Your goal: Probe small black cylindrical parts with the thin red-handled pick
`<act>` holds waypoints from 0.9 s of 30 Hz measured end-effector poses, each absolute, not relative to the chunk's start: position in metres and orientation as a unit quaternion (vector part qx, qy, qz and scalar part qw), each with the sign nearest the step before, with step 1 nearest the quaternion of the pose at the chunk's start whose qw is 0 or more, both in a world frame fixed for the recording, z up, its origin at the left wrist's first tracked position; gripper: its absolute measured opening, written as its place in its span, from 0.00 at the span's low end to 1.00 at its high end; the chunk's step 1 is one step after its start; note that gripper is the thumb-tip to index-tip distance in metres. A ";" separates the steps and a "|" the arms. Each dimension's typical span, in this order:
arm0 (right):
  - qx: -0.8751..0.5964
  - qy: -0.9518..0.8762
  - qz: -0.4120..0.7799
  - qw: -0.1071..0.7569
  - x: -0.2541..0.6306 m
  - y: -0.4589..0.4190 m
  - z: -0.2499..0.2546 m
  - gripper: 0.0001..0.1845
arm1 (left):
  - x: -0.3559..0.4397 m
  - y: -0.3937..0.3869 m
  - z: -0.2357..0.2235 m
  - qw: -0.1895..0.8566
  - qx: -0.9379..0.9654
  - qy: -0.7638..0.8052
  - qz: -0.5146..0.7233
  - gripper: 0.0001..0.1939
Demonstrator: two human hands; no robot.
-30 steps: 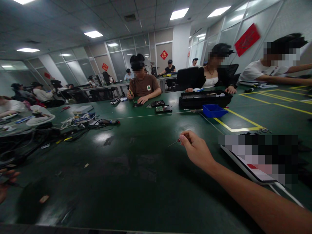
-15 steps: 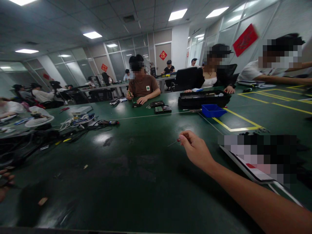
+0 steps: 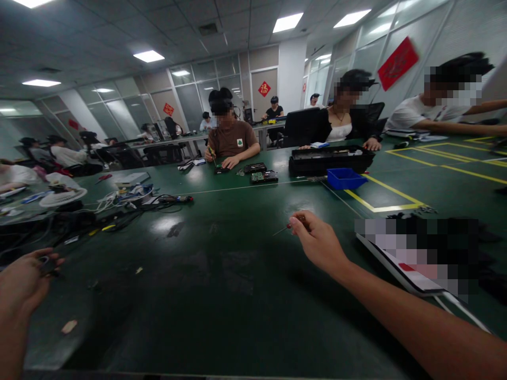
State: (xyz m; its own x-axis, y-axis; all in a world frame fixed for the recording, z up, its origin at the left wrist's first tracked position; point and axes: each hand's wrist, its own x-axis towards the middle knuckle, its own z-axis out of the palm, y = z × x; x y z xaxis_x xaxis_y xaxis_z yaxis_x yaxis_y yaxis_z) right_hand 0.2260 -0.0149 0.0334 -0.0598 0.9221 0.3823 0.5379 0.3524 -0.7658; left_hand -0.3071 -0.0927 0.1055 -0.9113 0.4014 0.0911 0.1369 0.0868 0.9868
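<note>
My right hand [image 3: 317, 240] is closed around a small screwdriver [image 3: 282, 230], above the green table [image 3: 170, 327]. Its thin metal shaft points left, and a reddish part of the handle shows at my fingertips. At the left edge is my left hand [image 3: 26, 282], its fingers curled about a small dark object [image 3: 47, 265] with a greyish round part. What that object is I cannot make out. Below it on the tabletop lies a small pale scrap [image 3: 69, 326].
Tangled cables [image 3: 119, 208] and a white bowl [image 3: 63, 191] crowd the left. A blue bin [image 3: 346, 179] stands before a long black tray [image 3: 332, 162]. Circuit boards [image 3: 263, 177] lie near a co-worker [image 3: 233, 137] across the table. A white-edged, pixelated item [image 3: 407, 264] is beside my right arm.
My left hand has come further into view from the left edge, rising with the dark object in it. The right hand and screwdriver have hardly moved.
</note>
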 end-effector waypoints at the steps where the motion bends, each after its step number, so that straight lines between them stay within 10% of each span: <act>1: -0.524 -0.695 0.218 0.441 0.226 -0.015 0.034 0.16 | -0.302 -0.083 0.104 0.134 0.185 0.736 0.637 0.12; 18: -0.511 -0.707 0.235 0.428 0.227 -0.014 0.032 0.15 | -0.031 0.006 0.055 0.364 0.640 0.575 0.357 0.14; 23: -0.510 -0.678 0.249 0.467 0.229 -0.014 0.032 0.14 | 0.018 0.007 0.023 0.320 0.721 0.545 0.283 0.27; 27: -0.481 -0.629 0.309 0.527 0.230 -0.013 0.030 0.13 | 0.027 0.005 0.007 0.268 0.765 0.502 0.302 0.19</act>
